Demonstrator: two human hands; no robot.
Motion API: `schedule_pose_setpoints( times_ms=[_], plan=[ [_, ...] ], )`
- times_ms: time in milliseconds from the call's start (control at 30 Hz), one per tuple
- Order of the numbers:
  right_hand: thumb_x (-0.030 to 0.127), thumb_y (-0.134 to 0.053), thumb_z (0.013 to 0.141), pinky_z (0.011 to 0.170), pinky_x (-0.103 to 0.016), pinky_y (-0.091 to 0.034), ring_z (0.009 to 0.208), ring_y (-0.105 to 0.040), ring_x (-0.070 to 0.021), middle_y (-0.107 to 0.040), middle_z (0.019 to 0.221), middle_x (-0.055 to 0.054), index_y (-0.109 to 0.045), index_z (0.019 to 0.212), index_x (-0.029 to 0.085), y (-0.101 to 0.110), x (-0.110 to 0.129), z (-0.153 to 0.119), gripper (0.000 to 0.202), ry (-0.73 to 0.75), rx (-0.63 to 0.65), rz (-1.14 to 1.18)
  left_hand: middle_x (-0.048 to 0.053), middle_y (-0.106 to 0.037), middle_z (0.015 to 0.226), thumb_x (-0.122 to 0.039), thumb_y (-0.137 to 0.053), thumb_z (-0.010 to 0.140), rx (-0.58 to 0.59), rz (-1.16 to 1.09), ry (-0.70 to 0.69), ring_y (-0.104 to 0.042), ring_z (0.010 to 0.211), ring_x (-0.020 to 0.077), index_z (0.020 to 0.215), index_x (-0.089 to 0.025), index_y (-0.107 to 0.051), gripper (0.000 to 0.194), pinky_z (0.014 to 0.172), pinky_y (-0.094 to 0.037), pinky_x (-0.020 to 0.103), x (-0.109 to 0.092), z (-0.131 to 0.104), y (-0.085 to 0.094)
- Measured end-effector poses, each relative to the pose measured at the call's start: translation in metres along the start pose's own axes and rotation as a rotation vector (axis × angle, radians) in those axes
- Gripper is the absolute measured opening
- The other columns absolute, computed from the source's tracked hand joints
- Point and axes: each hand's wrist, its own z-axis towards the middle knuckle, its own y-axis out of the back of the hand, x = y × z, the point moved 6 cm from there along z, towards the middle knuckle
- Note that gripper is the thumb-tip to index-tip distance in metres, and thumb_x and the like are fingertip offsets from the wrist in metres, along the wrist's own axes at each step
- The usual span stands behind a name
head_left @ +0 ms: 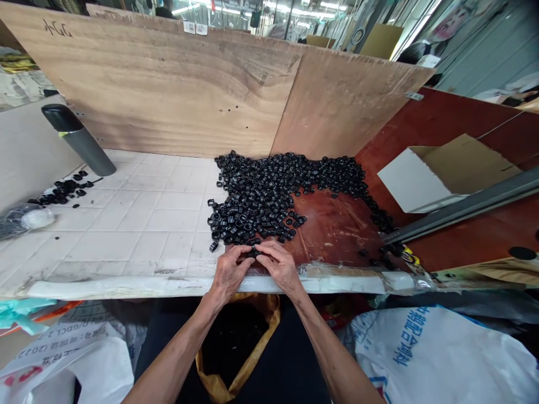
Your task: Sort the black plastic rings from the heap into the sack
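My left hand [229,270] and my right hand [280,266] meet at the front edge of the bench, fingertips pinched toward each other. Between them is a small black plastic piece [253,252], partly covered by the fingers; its exact kind is too small to make out. Just beyond my fingertips spreads a large heap of small black ring-like plastic pieces [256,191], reaching back to the wooden board. Below my hands, between the legs, an orange-yellow sack [273,322] hangs open with dark contents.
A grey bottle with black cap [86,143] stands at left beside scattered black pieces [61,192] and a clear plastic bag [21,220]. Plywood [181,90] walls the back. At right are an open carton [415,179] and a metal bar [463,207]. White sacks [446,359] lie below.
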Motion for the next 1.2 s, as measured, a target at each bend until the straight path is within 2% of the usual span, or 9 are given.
schedule_pose_setpoints(
  times_ms=[133,333,467,600,767,900,1000,1100,1200],
  plan=[
    [0.029,-0.073,0.089,0.081,-0.032,-0.059,0.090,-0.070,-0.0203,-0.073,0.099,-0.006,-0.076,0.103,0.022,0.001,-0.001,-0.002,0.016,-0.008,-0.026,0.021,0.007,-0.078,0.110,-0.020,-0.070,0.088,0.001,0.066,-0.107,-0.075,0.102,0.0225,0.111,-0.022,-0.074,0.023,0.096,-0.062,0.040,-0.007,-0.001,0.002],
    [0.029,-0.070,0.092,0.080,-0.033,-0.057,0.089,-0.070,-0.0210,-0.075,0.093,-0.007,-0.078,0.096,0.022,0.002,0.010,0.000,0.011,0.064,-0.015,-0.059,0.005,-0.078,0.102,-0.030,-0.074,0.088,0.027,-0.079,0.005,-0.079,0.085,0.0192,0.107,-0.020,-0.071,0.022,0.081,-0.066,0.034,-0.005,-0.003,-0.001],
    [0.031,-0.072,0.091,0.073,-0.031,-0.056,0.084,-0.070,-0.0205,-0.075,0.090,-0.007,-0.076,0.093,0.021,0.002,0.008,0.000,0.011,0.049,-0.027,-0.074,0.006,-0.079,0.100,-0.028,-0.073,0.091,0.003,0.032,-0.159,-0.076,0.093,0.0204,0.100,-0.020,-0.073,0.012,0.088,-0.064,0.035,-0.016,-0.002,0.001],
    [0.034,-0.068,0.093,0.060,-0.026,-0.050,0.064,-0.064,-0.0157,-0.070,0.078,-0.003,-0.073,0.087,0.019,-0.001,0.002,-0.002,0.016,0.027,-0.009,-0.132,0.008,-0.078,0.101,-0.025,-0.069,0.094,-0.004,0.063,-0.288,-0.076,0.094,0.0200,0.101,-0.019,-0.074,0.010,0.086,-0.063,0.034,-0.022,-0.004,0.002],
    [0.034,-0.056,0.101,0.059,-0.025,-0.042,0.055,-0.051,-0.0125,-0.054,0.058,0.002,-0.062,0.062,0.020,-0.004,-0.002,-0.002,0.041,0.090,-0.006,-0.357,0.008,-0.078,0.104,-0.024,-0.066,0.096,0.054,0.100,-0.344,-0.075,0.097,0.0198,0.102,-0.021,-0.075,0.012,0.087,-0.063,0.033,-0.026,-0.006,-0.002],
    [0.036,-0.057,0.100,0.058,-0.024,-0.042,0.053,-0.048,-0.0113,-0.050,0.056,0.004,-0.062,0.065,0.020,-0.002,-0.002,-0.002,0.039,0.061,-0.061,-0.391,0.007,-0.079,0.102,-0.024,-0.067,0.095,0.102,0.099,-0.321,-0.076,0.096,0.0195,0.097,-0.021,-0.076,0.010,0.087,-0.062,0.032,-0.028,-0.004,-0.006],
    [0.036,-0.059,0.098,0.055,-0.022,-0.047,0.053,-0.055,-0.0112,-0.063,0.069,0.001,-0.070,0.087,0.019,0.000,0.000,-0.004,0.023,-0.007,-0.058,-0.243,0.006,-0.079,0.102,-0.025,-0.069,0.093,0.096,0.054,-0.219,-0.075,0.095,0.0198,0.098,-0.021,-0.077,0.010,0.089,-0.062,0.033,-0.023,-0.001,-0.005],
    [0.033,-0.056,0.098,0.058,-0.025,-0.053,0.062,-0.064,-0.0141,-0.069,0.088,-0.005,-0.071,0.110,0.019,-0.003,0.004,-0.007,0.024,0.012,0.028,-0.131,0.006,-0.080,0.102,-0.029,-0.070,0.092,0.025,-0.025,-0.061,-0.075,0.093,0.0200,0.101,-0.021,-0.077,0.014,0.089,-0.062,0.034,-0.012,0.001,0.000],
    [0.034,-0.057,0.099,0.059,-0.026,-0.049,0.057,-0.059,-0.0141,-0.065,0.072,-0.003,-0.074,0.089,0.019,-0.004,0.004,-0.008,0.024,0.027,0.025,-0.212,0.006,-0.080,0.102,-0.034,-0.072,0.090,0.018,-0.077,-0.019,-0.075,0.095,0.0214,0.099,-0.021,-0.078,0.016,0.091,-0.062,0.037,-0.008,0.001,0.000]
  ],
)
